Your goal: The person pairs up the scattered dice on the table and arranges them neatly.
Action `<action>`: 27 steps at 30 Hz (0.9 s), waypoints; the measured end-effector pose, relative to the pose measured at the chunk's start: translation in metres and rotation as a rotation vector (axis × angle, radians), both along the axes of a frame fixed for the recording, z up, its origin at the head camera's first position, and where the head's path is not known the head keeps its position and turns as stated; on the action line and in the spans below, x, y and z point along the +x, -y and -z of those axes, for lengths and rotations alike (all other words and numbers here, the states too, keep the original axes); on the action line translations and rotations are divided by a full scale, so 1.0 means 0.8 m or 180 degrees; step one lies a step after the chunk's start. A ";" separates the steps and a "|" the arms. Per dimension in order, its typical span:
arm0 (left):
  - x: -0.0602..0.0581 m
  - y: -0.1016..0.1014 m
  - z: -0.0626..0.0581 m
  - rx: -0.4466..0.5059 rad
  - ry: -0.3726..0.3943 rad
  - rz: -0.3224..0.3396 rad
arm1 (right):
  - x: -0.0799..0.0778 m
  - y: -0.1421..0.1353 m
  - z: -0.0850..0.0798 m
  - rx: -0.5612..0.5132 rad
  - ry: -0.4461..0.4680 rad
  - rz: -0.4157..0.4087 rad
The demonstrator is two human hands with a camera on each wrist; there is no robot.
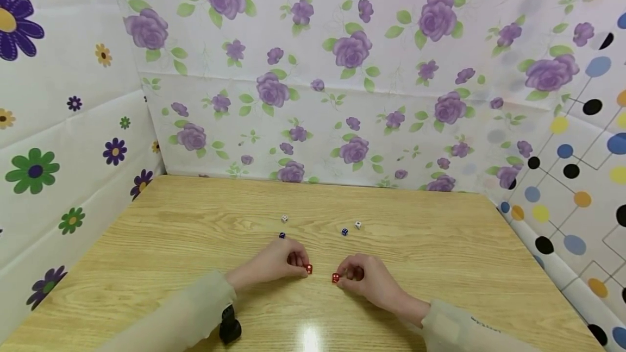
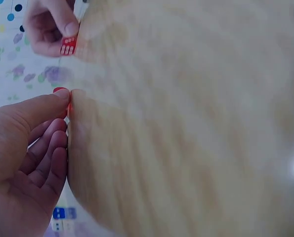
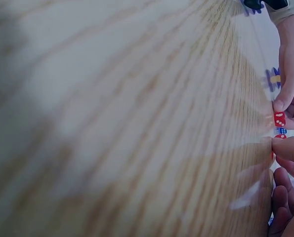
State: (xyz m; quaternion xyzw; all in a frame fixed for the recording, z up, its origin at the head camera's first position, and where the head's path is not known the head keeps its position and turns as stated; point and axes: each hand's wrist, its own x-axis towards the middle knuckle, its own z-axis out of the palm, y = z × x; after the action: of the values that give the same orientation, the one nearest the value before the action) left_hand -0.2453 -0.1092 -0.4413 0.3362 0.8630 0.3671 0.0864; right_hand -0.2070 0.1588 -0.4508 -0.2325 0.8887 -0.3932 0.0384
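Two pinch grips, one per hand: the left hand (image 1: pixel 280 261) holds the left red die (image 1: pixel 309 269) and the right hand (image 1: pixel 369 281) the right red die (image 1: pixel 335 277), each between thumb and curled fingers. The red dice are near each other but apart, at the surface of the wooden table (image 1: pixel 430 227); contact of their undersides with the wood cannot be determined. In the left wrist view the thumb hides most of the left red die, while the right red die shows white pips in rows. The right wrist view reverses this: the right red die is almost covered, the left shows its pips, and the right hand is cut off by the frame. Beyond the hands lie the left blue die (image 1: pixel 282 235), right blue die (image 1: pixel 344 231), left white die (image 1: pixel 285 218) and right white die (image 1: pixel 358 225), all four seen together only from the head. Of these, the left wrist view catches a blue and a white one, blurred. A black device (image 1: pixel 229 326) at the left cuff is cropped in the right wrist view. Dark lettering on the right sleeve (image 1: pixel 457 327) is too small to read.
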 end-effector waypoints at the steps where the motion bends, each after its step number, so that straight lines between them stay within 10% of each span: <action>1: 0.001 -0.002 0.001 0.0039 0.0013 0.0002 | 0.000 0.000 0.000 -0.0002 0.0001 0.0000; 27: 0.022 -0.030 0.004 0.0269 0.0166 -0.0045 | 0.000 0.000 -0.001 0.0002 0.0096 0.0002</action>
State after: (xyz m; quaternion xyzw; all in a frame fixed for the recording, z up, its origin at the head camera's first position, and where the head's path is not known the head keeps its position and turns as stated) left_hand -0.2273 -0.0851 -0.4449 0.3237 0.8465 0.4125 0.0919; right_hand -0.2068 0.1586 -0.4503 -0.2262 0.8883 -0.3964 0.0518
